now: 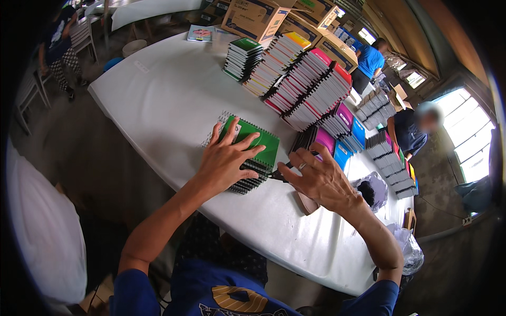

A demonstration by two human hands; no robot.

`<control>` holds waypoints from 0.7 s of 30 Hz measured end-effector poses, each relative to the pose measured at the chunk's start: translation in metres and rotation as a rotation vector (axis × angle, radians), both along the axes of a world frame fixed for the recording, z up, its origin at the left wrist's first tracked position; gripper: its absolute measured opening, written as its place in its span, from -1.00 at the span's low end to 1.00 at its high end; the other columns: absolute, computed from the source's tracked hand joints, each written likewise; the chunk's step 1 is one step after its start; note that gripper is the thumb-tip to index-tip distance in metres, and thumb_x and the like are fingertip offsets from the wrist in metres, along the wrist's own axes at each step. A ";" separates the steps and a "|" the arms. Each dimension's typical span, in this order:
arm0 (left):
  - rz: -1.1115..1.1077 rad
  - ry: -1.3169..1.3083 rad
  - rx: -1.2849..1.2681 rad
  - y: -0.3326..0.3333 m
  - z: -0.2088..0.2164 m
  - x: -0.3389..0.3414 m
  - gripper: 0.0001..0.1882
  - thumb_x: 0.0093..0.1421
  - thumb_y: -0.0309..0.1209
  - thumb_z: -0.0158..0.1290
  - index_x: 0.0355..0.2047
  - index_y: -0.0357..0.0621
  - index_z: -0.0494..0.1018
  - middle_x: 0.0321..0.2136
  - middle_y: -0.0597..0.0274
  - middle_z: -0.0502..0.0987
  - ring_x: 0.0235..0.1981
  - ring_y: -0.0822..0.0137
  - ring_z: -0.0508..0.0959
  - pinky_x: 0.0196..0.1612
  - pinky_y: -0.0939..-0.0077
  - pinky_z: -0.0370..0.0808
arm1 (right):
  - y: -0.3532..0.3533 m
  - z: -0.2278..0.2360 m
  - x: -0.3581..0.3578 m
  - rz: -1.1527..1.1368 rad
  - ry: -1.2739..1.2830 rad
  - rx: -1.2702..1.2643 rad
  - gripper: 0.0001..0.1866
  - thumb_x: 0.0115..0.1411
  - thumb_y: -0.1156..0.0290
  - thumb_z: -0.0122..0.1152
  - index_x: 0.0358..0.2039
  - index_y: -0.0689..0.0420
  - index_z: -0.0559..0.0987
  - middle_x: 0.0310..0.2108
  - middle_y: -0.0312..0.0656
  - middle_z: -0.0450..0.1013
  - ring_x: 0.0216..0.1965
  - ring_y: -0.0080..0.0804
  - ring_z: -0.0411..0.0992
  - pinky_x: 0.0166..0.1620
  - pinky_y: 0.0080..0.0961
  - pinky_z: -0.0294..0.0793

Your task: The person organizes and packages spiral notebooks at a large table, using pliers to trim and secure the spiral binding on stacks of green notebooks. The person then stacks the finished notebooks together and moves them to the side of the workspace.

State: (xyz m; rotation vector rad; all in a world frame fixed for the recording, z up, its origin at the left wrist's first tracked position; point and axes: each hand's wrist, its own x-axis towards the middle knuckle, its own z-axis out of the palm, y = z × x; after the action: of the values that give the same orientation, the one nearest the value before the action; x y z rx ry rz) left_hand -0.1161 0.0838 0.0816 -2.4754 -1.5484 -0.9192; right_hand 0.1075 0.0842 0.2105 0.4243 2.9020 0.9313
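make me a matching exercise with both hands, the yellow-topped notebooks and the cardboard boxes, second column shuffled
1. left hand
2. right hand
3. yellow-topped notebooks
4. cardboard boxes

A. between a green-topped stack and a pink-topped stack
B. spread over a green notebook
C. brown, at the table's far end
D. wearing a ring

Pairs: 1-B, 2-D, 3-A, 4-C
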 end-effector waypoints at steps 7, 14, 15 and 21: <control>0.012 -0.003 -0.067 0.002 0.001 -0.001 -0.34 -0.06 0.11 0.22 0.10 0.31 0.48 0.20 0.48 0.38 0.32 -0.02 0.14 0.31 -0.10 0.02 | 0.009 -0.009 0.000 0.181 -0.178 0.175 -0.72 0.03 0.36 0.22 -0.19 0.04 0.55 -0.22 -0.42 0.41 -0.04 -0.53 0.31 0.05 -0.45 0.32; 0.033 -0.002 -0.037 0.001 -0.001 -0.002 -0.33 -0.07 0.10 0.22 0.10 0.34 0.47 0.21 0.45 0.37 0.35 -0.02 0.09 0.31 -0.15 0.01 | -0.029 -0.033 -0.021 -0.413 -0.323 0.058 -0.77 -0.08 0.40 0.28 -0.36 0.17 0.57 -0.40 -0.32 0.45 -0.21 -0.47 0.42 -0.10 -0.54 0.33; 0.050 0.002 -0.043 -0.001 0.000 0.000 -0.31 -0.09 0.09 0.24 0.12 0.34 0.46 0.22 0.43 0.35 0.36 -0.03 0.06 0.31 -0.17 0.01 | -0.024 -0.025 -0.020 -0.274 -0.239 0.084 -0.75 -0.07 0.40 0.27 -0.33 0.16 0.56 -0.35 -0.32 0.45 -0.18 -0.47 0.40 -0.05 -0.51 0.32; 0.032 0.012 -0.035 -0.004 0.000 0.000 -0.20 -0.19 0.03 0.32 0.16 0.35 0.41 0.27 0.42 0.28 0.37 -0.04 0.01 0.32 -0.20 0.00 | -0.001 -0.020 -0.004 0.135 -0.105 0.079 -0.73 0.03 0.40 0.24 -0.21 0.10 0.54 -0.25 -0.41 0.42 -0.12 -0.48 0.34 0.10 -0.40 0.27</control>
State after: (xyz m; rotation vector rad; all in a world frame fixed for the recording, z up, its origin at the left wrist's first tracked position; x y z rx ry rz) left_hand -0.1159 0.0793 0.0819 -2.4673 -1.6098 -0.8787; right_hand 0.1040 0.0834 0.1907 0.1784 2.8346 1.0554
